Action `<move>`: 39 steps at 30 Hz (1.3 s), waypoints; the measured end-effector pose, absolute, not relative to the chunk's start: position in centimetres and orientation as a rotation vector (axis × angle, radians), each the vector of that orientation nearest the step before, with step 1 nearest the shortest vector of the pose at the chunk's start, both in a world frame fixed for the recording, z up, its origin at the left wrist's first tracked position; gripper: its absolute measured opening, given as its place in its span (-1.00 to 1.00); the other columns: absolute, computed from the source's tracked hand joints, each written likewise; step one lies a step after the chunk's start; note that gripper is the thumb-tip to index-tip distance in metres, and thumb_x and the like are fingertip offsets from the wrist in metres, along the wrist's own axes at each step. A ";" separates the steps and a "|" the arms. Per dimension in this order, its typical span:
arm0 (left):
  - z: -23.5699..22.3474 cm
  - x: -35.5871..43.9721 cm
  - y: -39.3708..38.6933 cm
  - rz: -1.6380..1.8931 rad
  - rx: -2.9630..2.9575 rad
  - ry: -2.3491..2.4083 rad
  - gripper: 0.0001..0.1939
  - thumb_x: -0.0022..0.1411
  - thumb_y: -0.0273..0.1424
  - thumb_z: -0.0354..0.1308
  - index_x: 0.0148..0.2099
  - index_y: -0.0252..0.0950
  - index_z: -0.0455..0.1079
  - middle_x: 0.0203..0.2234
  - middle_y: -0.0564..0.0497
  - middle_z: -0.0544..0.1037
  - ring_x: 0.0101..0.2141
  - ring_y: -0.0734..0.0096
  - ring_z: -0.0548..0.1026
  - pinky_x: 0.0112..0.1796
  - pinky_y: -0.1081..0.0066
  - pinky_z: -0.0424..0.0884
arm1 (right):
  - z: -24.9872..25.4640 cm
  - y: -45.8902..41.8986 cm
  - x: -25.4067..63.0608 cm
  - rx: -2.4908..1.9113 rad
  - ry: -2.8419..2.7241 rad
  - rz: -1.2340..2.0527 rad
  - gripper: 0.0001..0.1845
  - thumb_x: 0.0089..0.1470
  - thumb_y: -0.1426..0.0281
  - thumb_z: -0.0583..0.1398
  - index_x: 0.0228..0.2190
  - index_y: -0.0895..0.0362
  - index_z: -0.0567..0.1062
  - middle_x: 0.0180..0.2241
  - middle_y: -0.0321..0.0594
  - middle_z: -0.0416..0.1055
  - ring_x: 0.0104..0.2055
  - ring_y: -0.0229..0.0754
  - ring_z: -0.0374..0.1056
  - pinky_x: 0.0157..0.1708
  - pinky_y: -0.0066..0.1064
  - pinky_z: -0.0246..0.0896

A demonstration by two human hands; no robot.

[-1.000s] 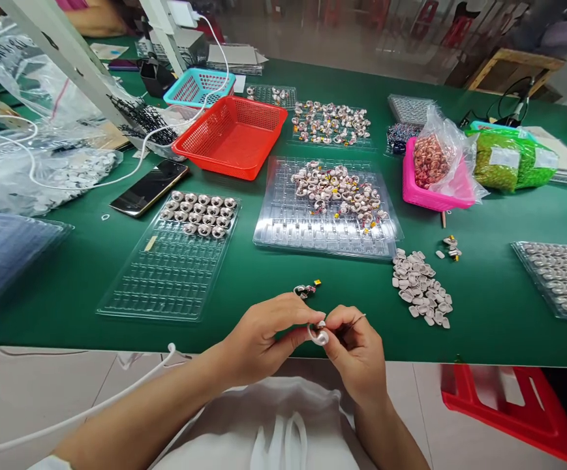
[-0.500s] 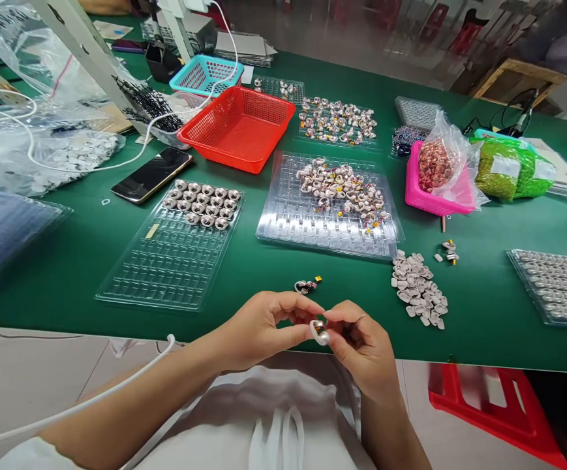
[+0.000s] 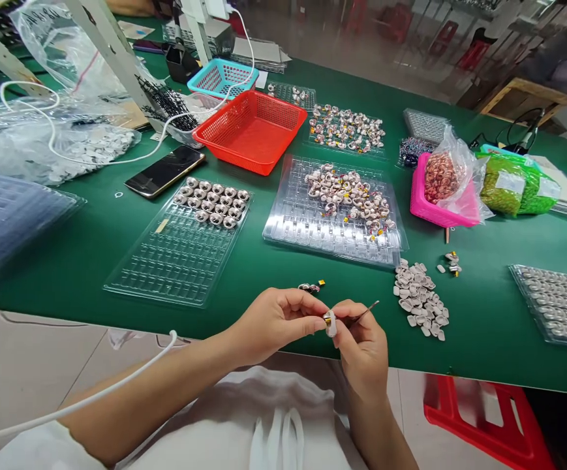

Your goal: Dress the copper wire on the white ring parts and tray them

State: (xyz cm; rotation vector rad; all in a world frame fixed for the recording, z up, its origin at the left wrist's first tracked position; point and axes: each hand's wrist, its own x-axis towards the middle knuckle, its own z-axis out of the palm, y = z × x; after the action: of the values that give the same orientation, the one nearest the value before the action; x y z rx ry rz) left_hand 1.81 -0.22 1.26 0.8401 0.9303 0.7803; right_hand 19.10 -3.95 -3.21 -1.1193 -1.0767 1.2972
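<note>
At the table's near edge, both hands meet over a small white curved electronic part [image 3: 332, 324] with a gold patch. My left hand [image 3: 276, 323] is closed, pinching its left side between thumb and index finger. Closed on the other side, my right hand [image 3: 364, 343] has its fingertips on the same part. A thin dark stick-like tool [image 3: 368, 309] juts from the right hand's fingers; its hidden end cannot be made out. Just beyond the left fingers lies a similar loose part with a yellow tab [image 3: 321, 283]. A pile of small grey-white caps [image 3: 420, 297] is right of my hands.
A clear tray [image 3: 166, 267] with rows of silvery-white pieces lies left. Stacked clear trays [image 3: 293, 222] bear a heap of white parts. Beyond are a red basket [image 3: 248, 143], a phone [image 3: 166, 171] and a pink basket [image 3: 440, 210]. A filled tray [image 3: 557, 303] stands right.
The white part has been turned between my fingers and now shows its gold patch to the left. The thin tool now sticks out from my right hand. The view has shifted slightly left.
</note>
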 end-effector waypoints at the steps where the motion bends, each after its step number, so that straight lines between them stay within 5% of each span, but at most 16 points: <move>1: 1.2 1.9 -0.3 0.801 0.825 0.925 -0.87 0.04 -0.43 0.41 -0.29 -0.30 0.63 -0.45 0.00 0.66 -0.38 0.38 0.57 -0.27 0.41 0.49 | -3.4 -4.0 18.9 -1.112 -1.051 1.285 -0.97 0.18 0.39 0.27 -0.28 0.04 0.53 -0.38 -0.30 0.42 -0.47 -0.31 0.28 -0.51 -0.49 0.19; 20: 0.5 2.4 -1.5 0.892 1.121 1.084 -0.91 0.10 -0.48 0.27 -0.30 -0.34 0.57 -0.44 -0.02 0.64 -0.37 0.37 0.56 -0.27 0.44 0.49 | -2.6 -4.2 19.6 -1.143 -1.518 0.945 -0.76 0.21 0.54 0.20 -0.14 0.00 0.51 -0.27 -0.27 0.47 -0.28 -0.27 0.42 -0.36 -0.49 0.33; 27: 0.7 2.0 -1.4 0.849 1.248 1.025 -0.88 0.19 -0.53 0.20 -0.26 -0.32 0.56 -0.36 0.01 0.66 -0.30 0.40 0.58 -0.19 0.48 0.47 | -2.2 -4.2 19.6 -1.283 -1.596 0.830 -0.87 0.17 0.51 0.21 -0.26 0.04 0.49 -0.36 -0.32 0.47 -0.44 -0.31 0.37 -0.50 -0.54 0.28; 39: 0.2 1.6 -0.8 0.765 0.904 0.962 -0.87 0.12 -0.40 0.37 -0.30 -0.33 0.51 -0.46 0.02 0.61 -0.38 0.43 0.53 -0.29 0.45 0.45 | -1.5 -3.5 19.7 -1.239 -1.662 0.950 -0.84 0.18 0.52 0.20 -0.23 0.03 0.50 -0.34 -0.31 0.47 -0.41 -0.31 0.41 -0.48 -0.53 0.33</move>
State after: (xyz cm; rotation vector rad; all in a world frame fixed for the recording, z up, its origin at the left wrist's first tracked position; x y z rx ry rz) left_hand 1.63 -0.85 0.16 0.9035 0.9617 0.7646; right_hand 19.68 -3.54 -1.54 -1.2387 -1.6619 0.9496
